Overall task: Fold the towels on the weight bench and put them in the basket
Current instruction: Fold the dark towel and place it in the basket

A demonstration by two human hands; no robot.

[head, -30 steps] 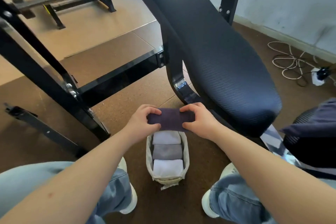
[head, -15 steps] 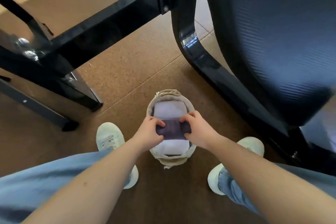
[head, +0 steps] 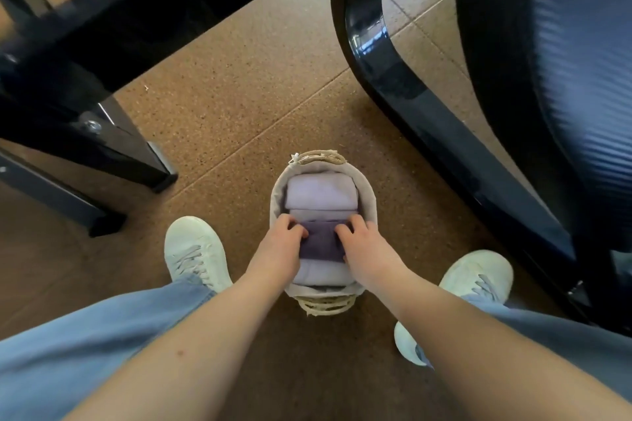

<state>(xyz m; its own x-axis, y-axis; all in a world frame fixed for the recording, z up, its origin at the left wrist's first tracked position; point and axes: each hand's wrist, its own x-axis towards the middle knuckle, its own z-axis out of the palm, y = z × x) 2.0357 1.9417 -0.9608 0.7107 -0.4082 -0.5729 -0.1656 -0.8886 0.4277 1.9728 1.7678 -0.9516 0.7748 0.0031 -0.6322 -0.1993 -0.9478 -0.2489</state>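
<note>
Dark purple cloth, a folded towel (head: 321, 240), sits in the basket (head: 370, 199) on the cork-brown floor (head: 239, 85), between the person's two white shoes. The left hand (head: 278, 248) grips the towel's left end and the right hand (head: 367, 246) its right end, fingers curled over the top edge and pinching the cloth from both sides. The towel lies across the middle of the basket, on top of paler folded towels: a lilac one (head: 321, 195) at the far end, touching it, and another pale one (head: 323, 273) showing at the near end. The basket is oval, woven, with a light fabric lining. The left shoe (head: 195, 255) stands just left of it, the right shoe (head: 477, 278) further off to the right. The dark padded weight bench (head: 564, 79) rises on the far right, its black frame (head: 113, 24) crossing the far left.
</note>
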